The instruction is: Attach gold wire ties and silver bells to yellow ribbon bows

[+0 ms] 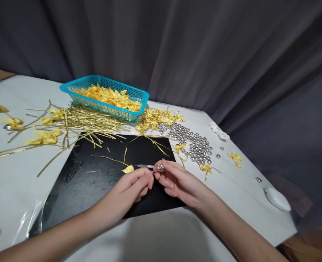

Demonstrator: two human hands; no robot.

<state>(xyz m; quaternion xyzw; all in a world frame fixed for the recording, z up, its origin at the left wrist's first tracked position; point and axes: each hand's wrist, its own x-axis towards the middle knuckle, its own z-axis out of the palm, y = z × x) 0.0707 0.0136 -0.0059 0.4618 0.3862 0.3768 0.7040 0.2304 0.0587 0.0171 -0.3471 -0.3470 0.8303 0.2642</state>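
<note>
Over the black mat (76,189), my left hand (135,183) is closed, with a yellow ribbon bow (128,169) and a thin gold cord (108,158) showing at its upper side. My right hand (177,180) meets it fingertip to fingertip and pinches a small shiny silver piece (159,167) between thumb and index finger. What lies inside the left fingers is mostly hidden. Behind the fingertips a thin pointed blade with a pink part (150,166) lies on the mat, partly covered.
A turquoise basket (103,105) of yellow bows stands at the back. Gold cords (92,122) lie before it, silver pieces (200,147) to its right. Finished-looking bows (46,137) lie at left. A white tissue (219,131) and a white mouse-shaped object (277,199) are at right.
</note>
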